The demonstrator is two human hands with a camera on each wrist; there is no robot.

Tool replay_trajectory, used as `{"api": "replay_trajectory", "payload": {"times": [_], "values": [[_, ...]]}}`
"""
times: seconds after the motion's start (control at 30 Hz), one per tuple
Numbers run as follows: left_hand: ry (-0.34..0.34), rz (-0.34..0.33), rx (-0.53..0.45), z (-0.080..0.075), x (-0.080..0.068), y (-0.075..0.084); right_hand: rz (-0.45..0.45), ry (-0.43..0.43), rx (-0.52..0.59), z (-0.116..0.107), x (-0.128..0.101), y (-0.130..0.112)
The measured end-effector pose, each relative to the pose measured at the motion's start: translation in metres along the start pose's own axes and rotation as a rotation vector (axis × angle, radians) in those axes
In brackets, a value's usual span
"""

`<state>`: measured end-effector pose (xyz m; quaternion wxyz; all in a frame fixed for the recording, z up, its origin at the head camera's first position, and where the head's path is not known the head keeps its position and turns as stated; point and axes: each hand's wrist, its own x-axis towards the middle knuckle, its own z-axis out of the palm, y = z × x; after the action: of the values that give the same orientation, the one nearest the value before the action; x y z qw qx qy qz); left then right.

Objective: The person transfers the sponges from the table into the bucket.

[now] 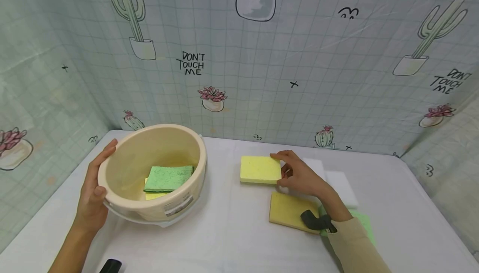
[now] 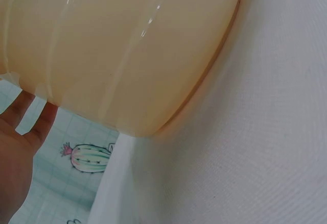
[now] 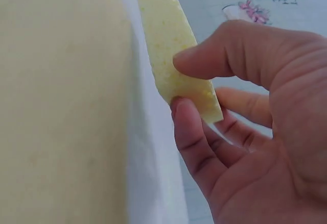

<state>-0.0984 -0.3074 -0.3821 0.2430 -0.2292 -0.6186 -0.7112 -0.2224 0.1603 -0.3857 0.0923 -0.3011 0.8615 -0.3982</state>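
White table (image 1: 232, 239): back and left edges near the cream bucket (image 1: 125, 169), open room right of bucket up to the bright yellow sponge (image 1: 258, 170). Left hand (image 1: 93, 198) grips bucket's left side. Right hand (image 1: 301, 176), well right of bucket, pinches that sponge's right end. Step looks like sponge pickup; next move probably calls for lifting left, clearing bucket's rim. Green sponge (image 1: 169, 177): inside bucket.

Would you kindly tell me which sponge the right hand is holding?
The bright yellow sponge beyond the mustard one: the right hand pinches its edge, while the others lie unheld.
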Motion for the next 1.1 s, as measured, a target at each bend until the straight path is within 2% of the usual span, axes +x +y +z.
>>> {"api": "replay_trajectory", "payload": {"times": [0.2,0.47,0.77,0.97,1.1], "values": [[0.000,0.000,0.025,0.000,-0.001,0.001,-0.011,0.049,0.047,-0.004,-0.001,-0.008],[-0.012,0.028,0.002,0.000,-0.002,-0.001,-0.014,0.084,0.087,-0.008,-0.004,-0.023],[-0.010,0.026,0.001,-0.001,0.000,0.000,-0.029,0.111,0.191,-0.012,-0.008,-0.044],[-0.002,0.000,0.010,0.000,0.000,0.001,-0.040,0.145,0.203,-0.016,-0.011,-0.063],[0.004,-0.001,0.019,0.000,-0.001,0.001,-0.085,0.150,0.220,-0.017,-0.007,-0.080]]}}
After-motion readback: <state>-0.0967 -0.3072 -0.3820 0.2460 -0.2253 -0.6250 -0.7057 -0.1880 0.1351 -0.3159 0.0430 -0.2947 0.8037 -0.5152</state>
